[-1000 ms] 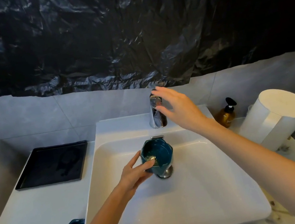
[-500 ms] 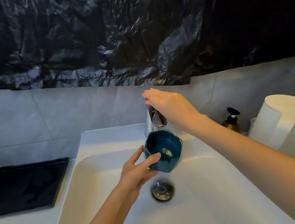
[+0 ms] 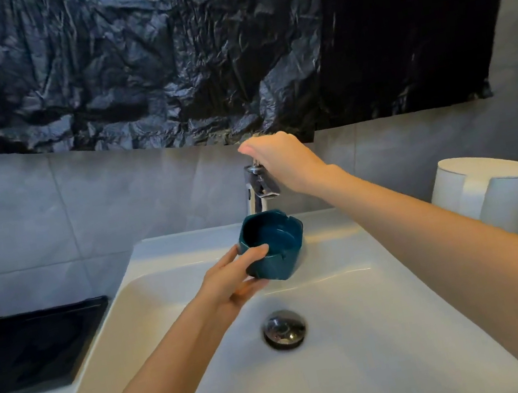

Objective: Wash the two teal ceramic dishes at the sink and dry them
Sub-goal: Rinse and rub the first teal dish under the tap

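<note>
L hand (image 3: 231, 281) is gripping the teal dish (image 3: 273, 245) by its near wall, thumb lying on the outer side by the rim & fingers curling under the base. It's holding the dish above the back of the sink (image 3: 175, 280), right under the tap (image 3: 256, 197) spout. Dish is tilting its mouth toward the camera. Inside is looking dark & bare, and I can't make out any water stream. R hand (image 3: 282, 161) is sitting on top of the tap lever (image 3: 263, 178), fingers bending down over its far end & clasping it

Vs a sec ago: dish was hanging lower, about over the drain (image 3: 284, 329), w/ a pale glint inside. It's been lifting up & back since & is now nearly touching the spout, glint gone. R hand was only reaching for the lever w/ straight fingers; now it's closing on it. 2nd teal dish, then sitting at the counter's front-left edge, is out of frame now

Meaning, prob: rinse setup is finishing, w/ dish in place & lever in hand, so water is likely coming next. Task is barely starting: neither dish looks washed, drying not begun

Black tray (image 3: 35, 346) is lying on the counter at left, white canister (image 3: 485, 191) standing at right, black plastic sheet (image 3: 190, 52) hanging on the wall behind
</note>
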### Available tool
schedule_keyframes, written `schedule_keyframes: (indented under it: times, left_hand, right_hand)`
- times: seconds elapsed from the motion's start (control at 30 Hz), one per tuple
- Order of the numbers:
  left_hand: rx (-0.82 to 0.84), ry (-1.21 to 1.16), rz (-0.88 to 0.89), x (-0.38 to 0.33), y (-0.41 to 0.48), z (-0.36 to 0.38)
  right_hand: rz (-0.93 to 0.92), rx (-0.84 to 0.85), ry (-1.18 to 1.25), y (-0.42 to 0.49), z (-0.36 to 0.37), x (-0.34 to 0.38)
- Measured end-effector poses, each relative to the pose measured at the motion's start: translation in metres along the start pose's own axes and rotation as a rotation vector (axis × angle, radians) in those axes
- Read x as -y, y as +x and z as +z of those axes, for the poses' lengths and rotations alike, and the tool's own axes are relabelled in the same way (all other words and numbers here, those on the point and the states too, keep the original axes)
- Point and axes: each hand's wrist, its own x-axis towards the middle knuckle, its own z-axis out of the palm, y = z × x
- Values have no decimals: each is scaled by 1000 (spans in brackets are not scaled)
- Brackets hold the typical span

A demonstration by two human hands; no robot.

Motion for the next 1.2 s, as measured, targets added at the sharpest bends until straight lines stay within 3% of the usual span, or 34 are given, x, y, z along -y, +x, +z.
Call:
schedule_keyframes:
  times: [0.5, 0.6, 0.67, 0.7, 0.77, 0.8, 0.87, 0.93, 0.97, 1.03, 1.1, 1.2]
  left_hand:
    - [9, 35, 88, -4, -16, 5]
    - [-4, 29, 87, -4, -16, 6]
    - [-23, 43, 87, -3, -16, 5]
    - [-33, 60, 90, -4, -15, 4]
    - [-30, 103, 90, -5, -15, 4]
    - [-24, 123, 83, -6, -16, 5]
    - [-22, 136, 42, -11, -19, 9]
    - [-34, 123, -16, -15, -21, 14]
    - [-47, 130, -40, -17, -21, 17]
    - [-57, 144, -80, -18, -21, 23]
    - [-42, 181, -140, -16, -19, 25]
    - [-28, 396, -190, -14, -15, 13]
  right_hand:
    - [-31, 34, 12, 8, -4, -3]
    - [16, 114, 224, -1, -11, 1]
    - [176, 24, 614, -16, -13, 6]
    - [246, -98, 738, -26, -13, 9]
    - [419, -351, 802, -50, -4, 13]
    - [525, -369, 807, -63, 2, 14]
    - [732, -97, 918, -85, 10, 16]
    - [848, 313, 1201, -103, 15, 21]
    - [893, 400, 1363, -108, 17, 24]
    - [1019, 347, 1615, -113, 20, 27]
    - [1126, 296, 1673, -116, 24, 30]
    - [1165, 445, 1684, -124, 29, 37]
